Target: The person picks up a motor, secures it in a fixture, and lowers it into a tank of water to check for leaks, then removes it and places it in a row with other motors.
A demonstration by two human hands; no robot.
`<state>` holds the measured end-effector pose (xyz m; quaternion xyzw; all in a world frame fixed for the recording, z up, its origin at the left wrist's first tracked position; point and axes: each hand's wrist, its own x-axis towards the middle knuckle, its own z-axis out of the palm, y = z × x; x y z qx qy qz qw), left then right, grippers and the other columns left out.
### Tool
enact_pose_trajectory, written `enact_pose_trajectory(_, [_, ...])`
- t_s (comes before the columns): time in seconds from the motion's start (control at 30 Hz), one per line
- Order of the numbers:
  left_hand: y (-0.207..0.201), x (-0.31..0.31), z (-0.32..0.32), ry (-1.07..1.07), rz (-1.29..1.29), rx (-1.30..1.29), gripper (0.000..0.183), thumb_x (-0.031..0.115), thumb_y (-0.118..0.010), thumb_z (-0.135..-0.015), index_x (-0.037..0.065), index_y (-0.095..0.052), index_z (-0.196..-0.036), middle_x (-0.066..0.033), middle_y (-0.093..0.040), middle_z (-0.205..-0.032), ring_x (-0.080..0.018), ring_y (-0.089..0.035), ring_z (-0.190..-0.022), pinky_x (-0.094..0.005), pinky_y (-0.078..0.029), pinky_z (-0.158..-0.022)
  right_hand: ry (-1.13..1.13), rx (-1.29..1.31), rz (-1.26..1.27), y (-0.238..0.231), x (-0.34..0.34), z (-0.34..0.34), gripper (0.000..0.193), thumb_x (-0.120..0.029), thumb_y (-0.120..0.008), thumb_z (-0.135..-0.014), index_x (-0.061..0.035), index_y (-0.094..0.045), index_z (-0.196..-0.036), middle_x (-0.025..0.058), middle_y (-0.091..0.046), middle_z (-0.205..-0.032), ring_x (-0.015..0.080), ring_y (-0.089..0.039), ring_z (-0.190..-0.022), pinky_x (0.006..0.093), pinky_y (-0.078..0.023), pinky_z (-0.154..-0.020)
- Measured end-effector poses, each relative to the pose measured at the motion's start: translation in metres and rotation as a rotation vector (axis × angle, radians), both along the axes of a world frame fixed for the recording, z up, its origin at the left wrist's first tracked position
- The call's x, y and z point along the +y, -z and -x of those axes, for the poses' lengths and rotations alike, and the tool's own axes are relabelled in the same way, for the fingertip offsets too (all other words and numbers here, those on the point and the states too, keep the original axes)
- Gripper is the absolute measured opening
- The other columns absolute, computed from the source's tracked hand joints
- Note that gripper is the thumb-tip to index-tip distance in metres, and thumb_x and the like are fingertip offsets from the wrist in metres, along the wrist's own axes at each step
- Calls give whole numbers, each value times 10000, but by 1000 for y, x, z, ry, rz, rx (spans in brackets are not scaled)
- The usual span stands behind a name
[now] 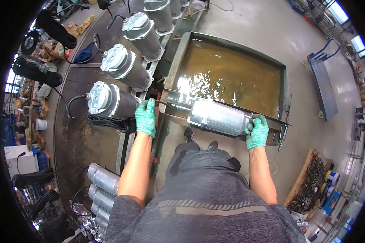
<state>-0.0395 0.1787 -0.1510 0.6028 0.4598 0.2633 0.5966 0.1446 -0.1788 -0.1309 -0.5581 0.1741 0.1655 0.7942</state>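
Observation:
A shiny silver metal cylinder (221,116), like a motor housing, lies level across the near edge of a tank (235,45) of murky brown water. From its left end a thin dark rod (172,104) runs out to my left hand (145,118), gloved in green, whose fingers are closed at the rod's tip. My right hand (257,133), in a matching glove with dark wet fingertips, is curled round the cylinder's right end. Its fingers partly hide that end.
Grey pump bodies with silver tops (119,62) stand in a row along the workbench (73,141) on my left. A coiled black cable (113,122) lies beside my left hand. More silver cylinders (103,178) are stacked near my left elbow. A flat trolley (323,87) stands far right.

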Motion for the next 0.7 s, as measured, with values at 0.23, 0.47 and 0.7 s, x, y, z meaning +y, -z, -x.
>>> enact_pose_trajectory(0.23, [-106, -4, -5, 758, -925, 751, 346, 360, -660, -961, 82, -694, -1163, -189, -716, -1091, -386, -673, -1043, -505, -525, -876, -184, -48, 59, 15, -15, 1, 153, -16, -449, -993, -61, -579, -1059, 43, -556, -810, 123, -491, -544, 290, -454, -430])
enact_pose_trajectory(0.47, [-281, -72, -32, 1358, -1167, 917, 348, 381, -722, -889, 103, -680, -1093, -108, -695, -970, -344, -678, -951, -457, -536, -825, -305, -206, 266, 28, -27, 1, 181, -43, -477, -967, -77, -637, -1047, 34, -631, -917, 118, -555, -694, 295, -517, -635])
enact_pose_trajectory(0.7, [-443, -175, -17, 1562, -1572, 569, 379, 367, -786, -775, 119, -685, -1043, -63, -648, -860, -279, -659, -861, -428, -524, -695, -344, -187, 246, 14, -16, 0, 159, -40, -432, -1038, -87, -568, -1106, 48, -605, -828, 141, -567, -540, 325, -520, -439])
